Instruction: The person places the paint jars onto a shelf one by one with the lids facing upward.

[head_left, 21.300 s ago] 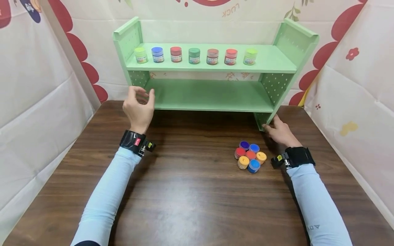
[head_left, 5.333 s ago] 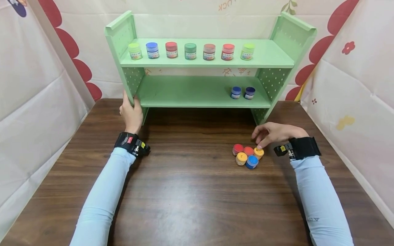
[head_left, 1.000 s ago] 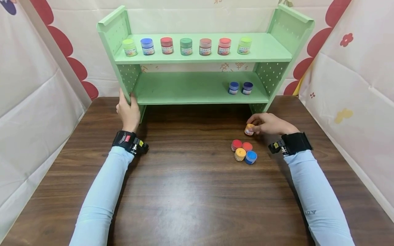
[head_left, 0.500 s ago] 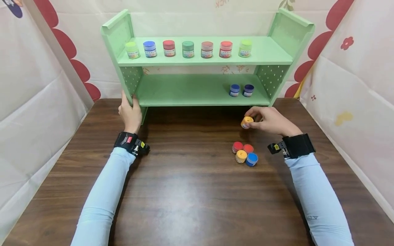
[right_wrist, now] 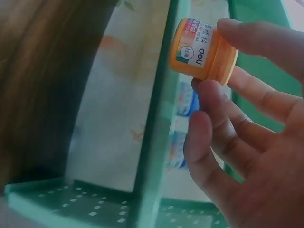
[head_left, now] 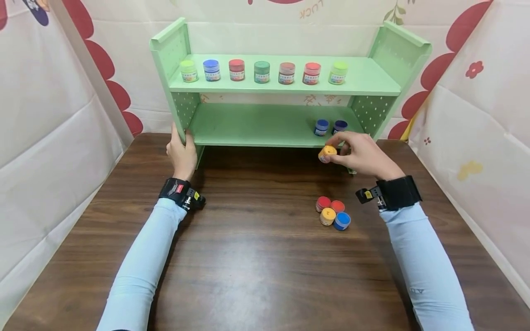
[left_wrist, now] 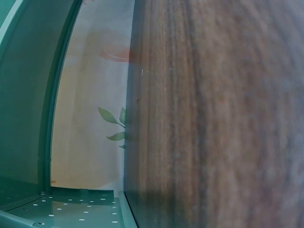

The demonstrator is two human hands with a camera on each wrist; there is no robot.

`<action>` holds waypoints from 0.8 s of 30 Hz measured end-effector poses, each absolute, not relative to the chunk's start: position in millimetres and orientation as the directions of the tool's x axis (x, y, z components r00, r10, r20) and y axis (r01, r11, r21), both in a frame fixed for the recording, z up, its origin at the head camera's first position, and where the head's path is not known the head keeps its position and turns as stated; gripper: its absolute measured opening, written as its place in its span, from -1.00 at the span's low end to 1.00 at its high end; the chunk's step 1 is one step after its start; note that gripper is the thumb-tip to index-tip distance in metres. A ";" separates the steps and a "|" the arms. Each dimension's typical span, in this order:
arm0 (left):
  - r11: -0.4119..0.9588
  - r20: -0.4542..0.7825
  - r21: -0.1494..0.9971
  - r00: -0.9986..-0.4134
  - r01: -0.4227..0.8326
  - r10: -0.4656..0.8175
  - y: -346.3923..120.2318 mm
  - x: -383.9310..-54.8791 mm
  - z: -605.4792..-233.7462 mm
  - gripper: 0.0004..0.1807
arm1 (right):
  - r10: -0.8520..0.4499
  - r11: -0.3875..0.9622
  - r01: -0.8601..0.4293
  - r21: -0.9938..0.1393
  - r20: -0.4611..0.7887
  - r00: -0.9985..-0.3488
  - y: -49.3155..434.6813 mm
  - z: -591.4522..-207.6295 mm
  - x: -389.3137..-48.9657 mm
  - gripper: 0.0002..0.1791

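Observation:
My right hand (head_left: 358, 154) pinches a yellow-orange paint jar (head_left: 327, 154) by its lid, tilted, just in front of the lower board's edge. The right wrist view shows the paint jar's "deli" label (right_wrist: 194, 47). My left hand (head_left: 182, 154) grips the left side panel of the green two-tier shelf (head_left: 256, 124) near its foot. A blue jar (head_left: 321, 128) and a dark purple jar (head_left: 340, 125), partly hidden by the right hand, stand on the lower board. Several jars sit in a row on the upper board, among them a green jar (head_left: 262, 72).
On the brown table (head_left: 248, 257) stands a tight cluster: a red jar (head_left: 323, 204), an orange-red jar (head_left: 337, 207), a yellow jar (head_left: 327, 216) and a blue jar (head_left: 342, 221). Patterned white cloth (head_left: 476, 119) hangs behind and at both sides.
Since the oldest frame, the blue and purple jars moved onto the lower board and my left hand took hold of the panel. Lately my right hand raised the yellow jar from the table toward that board.

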State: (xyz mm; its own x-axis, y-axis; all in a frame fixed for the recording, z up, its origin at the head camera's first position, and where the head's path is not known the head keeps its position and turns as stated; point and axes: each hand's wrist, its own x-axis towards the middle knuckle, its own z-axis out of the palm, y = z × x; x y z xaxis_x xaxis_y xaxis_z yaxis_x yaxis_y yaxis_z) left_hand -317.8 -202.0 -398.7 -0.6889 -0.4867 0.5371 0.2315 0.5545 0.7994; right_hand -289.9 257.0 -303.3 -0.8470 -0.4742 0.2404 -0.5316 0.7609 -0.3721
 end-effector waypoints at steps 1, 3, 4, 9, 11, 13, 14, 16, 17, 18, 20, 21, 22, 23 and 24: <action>0.552 0.534 0.802 -0.689 0.229 -0.490 -202.4 -317.3 -399.1 -0.48 | -0.478 0.761 -0.537 -0.364 0.246 -0.843 252.7 -299.7 -292.0 -0.69; 0.550 0.532 0.804 -0.689 0.227 -0.492 -203.3 -316.8 -399.6 -0.48 | -0.482 0.763 -0.543 -0.351 0.252 -0.839 244.0 -292.9 -297.1 -0.67; 0.551 0.531 0.804 -0.689 0.225 -0.493 -203.7 -316.5 -399.8 -0.48 | -0.482 0.767 -0.546 -0.338 0.258 -0.837 239.5 -289.8 -300.2 -0.67; 0.558 0.537 0.798 -0.686 0.227 -0.490 -204.6 -316.6 -400.0 -0.49 | -0.487 0.783 -0.554 -0.282 0.274 -0.829 218.5 -277.3 -318.7 -0.64; 0.561 0.541 0.796 -0.683 0.227 -0.491 -204.6 -317.4 -400.1 -0.50 | -0.490 0.789 -0.552 -0.269 0.267 -0.830 211.2 -273.0 -327.0 -0.62; 0.563 0.543 0.795 -0.681 0.228 -0.491 -204.2 -317.4 -400.0 -0.52 | -0.493 0.793 -0.549 -0.265 0.252 -0.833 204.8 -269.6 -335.5 -0.63; 0.563 0.543 0.794 -0.681 0.228 -0.491 -204.0 -317.4 -399.9 -0.52 | -0.492 0.794 -0.547 -0.267 0.246 -0.835 202.0 -268.1 -339.5 -0.63; 0.563 0.543 0.794 -0.684 0.228 -0.488 -203.5 -317.2 -399.8 -0.53 | -0.497 0.788 -0.550 -0.276 0.242 -0.833 197.2 -266.3 -348.0 -0.66; 0.564 0.543 0.794 -0.686 0.229 -0.485 -203.2 -317.0 -399.6 -0.53 | -0.502 0.782 -0.555 -0.283 0.241 -0.830 195.2 -265.9 -351.6 -0.68; 0.563 0.542 0.794 -0.687 0.231 -0.483 -202.9 -316.7 -399.3 -0.54 | -0.508 0.777 -0.560 -0.288 0.241 -0.827 193.5 -265.7 -355.0 -0.71; 0.561 0.541 0.795 -0.690 0.232 -0.481 -202.4 -316.9 -399.0 -0.54 | -0.517 0.766 -0.569 -0.299 0.239 -0.822 190.8 -265.7 -360.2 -0.74; 0.561 0.542 0.794 -0.690 0.234 -0.480 -202.2 -317.2 -398.8 -0.54 | -0.521 0.763 -0.571 -0.304 0.235 -0.821 189.8 -266.0 -362.2 -0.75; 0.561 0.543 0.794 -0.689 0.235 -0.479 -202.1 -317.2 -398.7 -0.54 | -0.522 0.762 -0.569 -0.309 0.227 -0.822 188.9 -266.5 -363.9 -0.76; 0.560 0.545 0.793 -0.689 0.238 -0.478 -201.9 -317.4 -398.4 -0.54 | -0.518 0.765 -0.562 -0.315 0.218 -0.827 188.2 -267.0 -365.1 -0.76; 0.560 0.546 0.793 -0.689 0.241 -0.476 -201.9 -317.6 -398.2 -0.53 | -0.515 0.768 -0.556 -0.319 0.210 -0.831 187.5 -267.5 -366.2 -0.76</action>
State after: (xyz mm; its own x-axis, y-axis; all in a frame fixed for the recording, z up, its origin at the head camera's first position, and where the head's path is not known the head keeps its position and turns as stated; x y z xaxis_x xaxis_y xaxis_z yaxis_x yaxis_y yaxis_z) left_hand -317.6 -201.9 -398.2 -0.6891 -0.4762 0.5463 0.2413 0.5600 0.7926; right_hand -366.2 187.5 -267.5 -0.8311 -0.5150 0.2098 -0.5561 0.7677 -0.3185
